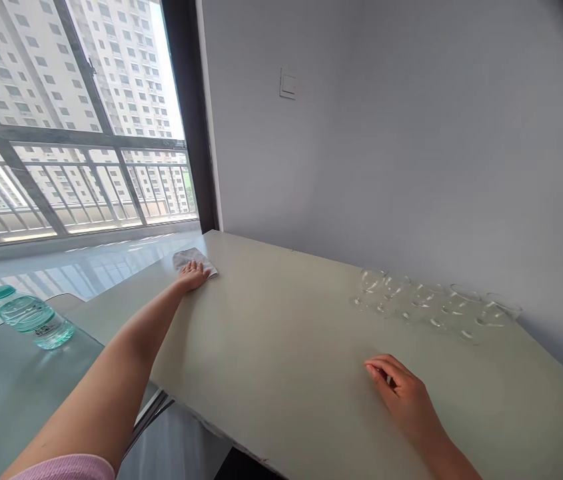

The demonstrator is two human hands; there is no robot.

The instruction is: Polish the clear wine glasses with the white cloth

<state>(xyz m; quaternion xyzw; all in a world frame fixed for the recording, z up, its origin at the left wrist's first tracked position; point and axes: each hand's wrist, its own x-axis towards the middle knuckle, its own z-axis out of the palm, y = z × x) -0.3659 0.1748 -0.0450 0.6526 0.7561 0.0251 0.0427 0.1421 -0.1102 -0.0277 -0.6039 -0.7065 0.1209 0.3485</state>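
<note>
My left hand reaches to the far left end of the pale table, its fingers spread flat on a folded light grey cloth. The cloth lies near the table's left edge. Resting over the table's right part, my right hand has its thumb and index fingertips pressed together, and nothing shows between them. Beyond it, several clear stemmed glasses stand upright in a row along the wall.
A clear bottle with a teal cap stands on a lower glass-topped surface at the left. A grey wall with a switch borders the table's back. Large windows are at the left.
</note>
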